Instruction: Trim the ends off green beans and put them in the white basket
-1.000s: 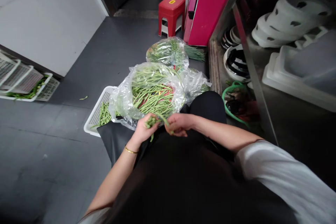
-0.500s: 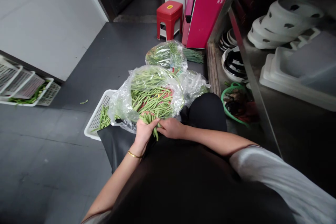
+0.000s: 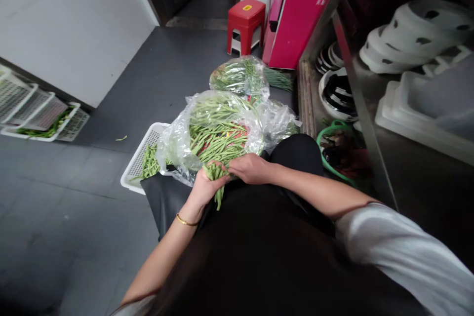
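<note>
My left hand point(image 3: 206, 186) is wrapped round a small bunch of long green beans point(image 3: 216, 173), whose ends hang below the fist. At the right side of that bunch, my right hand point(image 3: 250, 168) pinches the bean tips between thumb and fingers; the exact grip is partly hidden. Just beyond both hands, a clear plastic bag point(image 3: 174, 143) lies wide open with many more long beans point(image 3: 218, 133) inside. To its left, shorter bean pieces point(image 3: 150, 160) lie in a white perforated basket point(image 3: 129, 175), partly covered by the bag and a black apron.
More bagged greens point(image 3: 239, 76) lie behind, before a red stool point(image 3: 246, 22) and a pink cabinet point(image 3: 299, 19). A metal shelf with white containers point(image 3: 425, 34) and a green basket point(image 3: 324, 158) flank my right. Stacked white baskets point(image 3: 35, 108) stand left; a bean scrap point(image 3: 121, 138) lies on the floor.
My right hand has moved slightly up and away from the bunch's lower part to its right side. My left fist still holds the beans, now tilted a little lower. The view has shifted slightly.
</note>
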### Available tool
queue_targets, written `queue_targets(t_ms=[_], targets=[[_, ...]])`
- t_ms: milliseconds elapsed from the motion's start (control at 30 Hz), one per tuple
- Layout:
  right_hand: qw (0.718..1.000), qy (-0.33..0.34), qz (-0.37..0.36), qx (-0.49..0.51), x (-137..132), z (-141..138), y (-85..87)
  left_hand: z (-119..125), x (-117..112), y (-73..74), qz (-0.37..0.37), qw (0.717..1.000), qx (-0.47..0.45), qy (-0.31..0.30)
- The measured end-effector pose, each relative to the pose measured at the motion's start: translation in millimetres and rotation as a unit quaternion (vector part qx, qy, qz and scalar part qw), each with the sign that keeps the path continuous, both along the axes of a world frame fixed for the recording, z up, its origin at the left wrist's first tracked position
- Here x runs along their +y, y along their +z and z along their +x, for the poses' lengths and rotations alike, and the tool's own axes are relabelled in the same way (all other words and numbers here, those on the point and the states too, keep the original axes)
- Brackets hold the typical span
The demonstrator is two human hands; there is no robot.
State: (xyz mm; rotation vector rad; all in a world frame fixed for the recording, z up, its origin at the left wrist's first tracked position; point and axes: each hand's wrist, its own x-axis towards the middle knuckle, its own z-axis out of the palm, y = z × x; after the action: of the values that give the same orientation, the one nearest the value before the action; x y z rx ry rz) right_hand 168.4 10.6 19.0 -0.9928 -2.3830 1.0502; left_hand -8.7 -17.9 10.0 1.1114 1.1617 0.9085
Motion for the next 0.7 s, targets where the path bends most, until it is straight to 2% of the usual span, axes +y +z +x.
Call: queue_targets(t_ms=[33,67,133,167,200,233,267,333,400,467,533,600,700], targets=[[0.992,-0.049,-0.076,0.084,-2,-7,-3.4,-1,-1,4.1,0.005,1.000,-0.012,0.012],[0.967,-0.097,-0.161,0.172,-5,-15,-5.9,-1,-1,8.0,0.009,0.999,-0.024,0.027],[0.875,-0.167,-0.317,0.325,-9,-30,-8.2,0,-3,14.9,0.015,0.998,-0.042,0.053],[0.830,-0.183,-0.371,0.375,-9,-35,-8.2,1,-3,18.4,0.017,0.997,-0.048,0.061],[0.797,-0.188,-0.405,0.406,-9,-39,-7.9,0,-4,22.2,0.017,0.996,-0.055,0.066],[0.782,-0.188,-0.421,0.419,-7,-41,-7.5,-2,-4,26.8,0.013,0.995,-0.063,0.070],[0.783,-0.186,-0.423,0.417,-4,-40,-7.5,-6,-3,32.2,0.008,0.994,-0.075,0.078],[0.815,-0.189,-0.395,0.380,4,-33,-9.3,-25,2,44.5,0.008,0.987,-0.108,0.121],[0.853,-0.197,-0.360,0.324,11,-21,-14.3,-59,15,54.1,0.037,0.970,-0.137,0.197],[0.874,-0.203,-0.344,0.277,15,-9,-21.4,-105,36,53.2,0.082,0.948,-0.141,0.273],[0.884,-0.210,-0.340,0.242,18,2,-28.3,-152,64,37.4,0.092,0.933,-0.114,0.329],[0.894,-0.220,-0.332,0.205,20,9,-32.8,-190,92,10.9,0.036,0.924,-0.072,0.374],[0.918,-0.231,-0.292,0.135,25,17,-31.8,-222,113,-24.9,0.027,0.924,-0.020,0.380]])
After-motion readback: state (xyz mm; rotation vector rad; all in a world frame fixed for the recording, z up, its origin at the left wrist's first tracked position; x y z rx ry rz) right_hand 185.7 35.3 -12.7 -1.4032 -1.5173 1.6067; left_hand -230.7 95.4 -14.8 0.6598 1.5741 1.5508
